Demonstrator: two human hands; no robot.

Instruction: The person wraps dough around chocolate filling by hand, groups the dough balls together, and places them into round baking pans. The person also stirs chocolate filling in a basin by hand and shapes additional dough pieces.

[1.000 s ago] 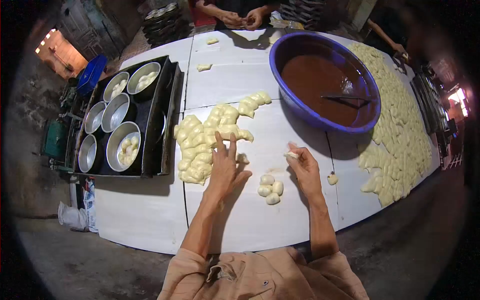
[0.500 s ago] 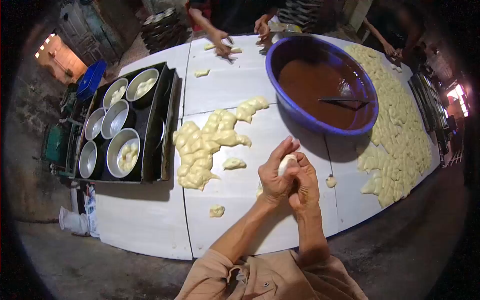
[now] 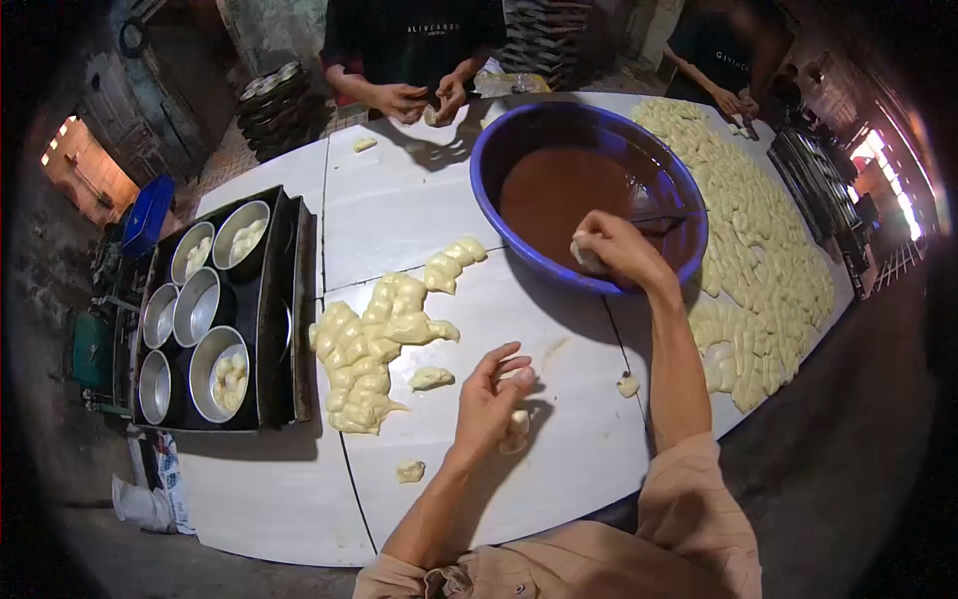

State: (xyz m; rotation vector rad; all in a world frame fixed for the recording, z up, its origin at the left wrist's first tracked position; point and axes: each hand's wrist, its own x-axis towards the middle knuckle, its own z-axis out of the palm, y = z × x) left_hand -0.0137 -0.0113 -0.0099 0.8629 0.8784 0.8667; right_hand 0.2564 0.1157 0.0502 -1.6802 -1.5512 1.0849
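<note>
My right hand (image 3: 623, 248) is closed on a pale dough piece (image 3: 587, 258), held above the near rim of a blue-purple basin (image 3: 489, 200). Brown liquid (image 3: 544, 190) fills part of this basin, and a dark utensil (image 3: 654, 222) rests in it. My left hand (image 3: 489, 399) hovers over the white table, fingers apart and nothing visibly in them. Beside its wrist lies a small dough bit (image 3: 517, 429), partly hidden. A mass of yellowish dough pieces (image 3: 364, 344) spreads to its left, with loose pieces (image 3: 431, 378) (image 3: 409, 470) nearby.
On the left, a black tray (image 3: 269, 329) holds several round tins (image 3: 222, 374), some with dough balls. Many dough pieces (image 3: 758, 240) cover the table's right side. Across the table, one person's hands (image 3: 424, 103) handle dough; another person's hands (image 3: 738, 104) are at the far right.
My hands have parted: the right moved forward to the basin with the dough piece, while the left lowered leftward and opened. The view has tilted up, and the far person's hands drew together.
</note>
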